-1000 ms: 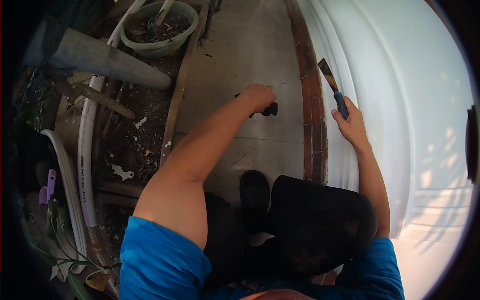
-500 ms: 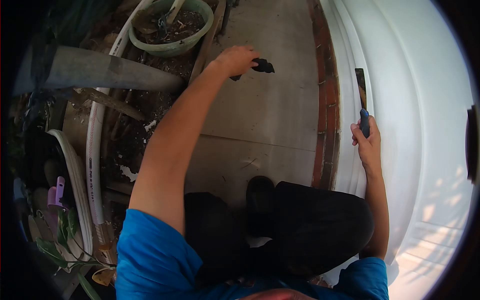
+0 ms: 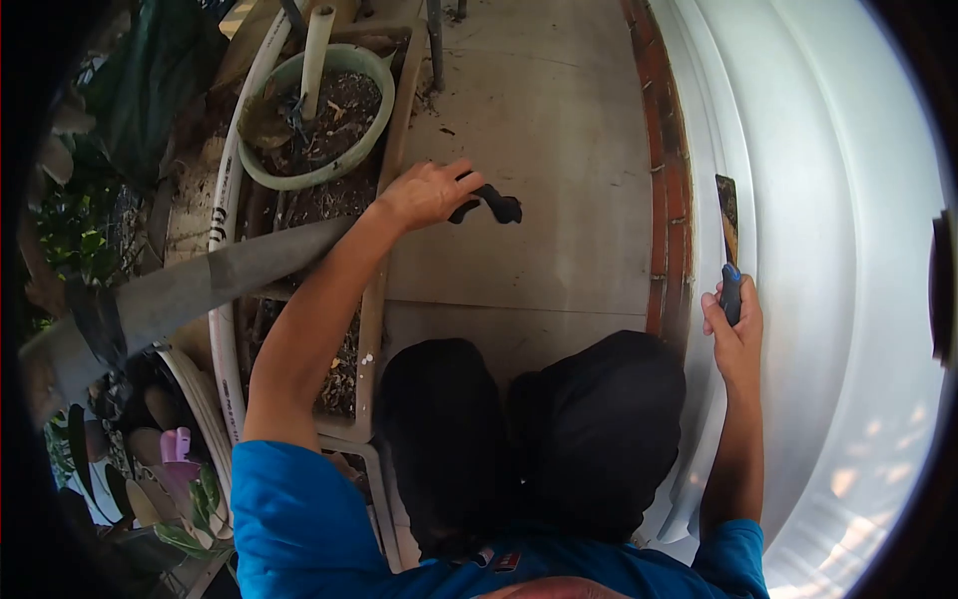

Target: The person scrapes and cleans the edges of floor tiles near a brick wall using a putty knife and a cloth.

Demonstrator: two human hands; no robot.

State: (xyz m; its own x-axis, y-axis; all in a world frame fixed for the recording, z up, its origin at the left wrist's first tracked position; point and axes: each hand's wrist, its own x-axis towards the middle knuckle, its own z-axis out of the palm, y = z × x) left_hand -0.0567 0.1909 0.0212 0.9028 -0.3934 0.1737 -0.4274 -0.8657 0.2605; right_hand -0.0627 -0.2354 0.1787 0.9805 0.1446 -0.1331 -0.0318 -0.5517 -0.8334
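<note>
A limp piece of black cloth hangs from the fingers of my left hand, which reaches out over the pale floor beside the planter. My right hand is wrapped round the blue and black handle of a scraper. Its flat, stained blade points away from me and overlaps the white wall moulding in this view.
A brick strip runs along the wall's foot. To the left are a soil-filled planter, a green oval pot, a grey pipe and a white pipe. My bent knees are in front.
My left hand and the black cloth have shifted left and toward me in view. The right hand with the scraper sits slightly lower. My knees are closer together, and the view has shifted.
</note>
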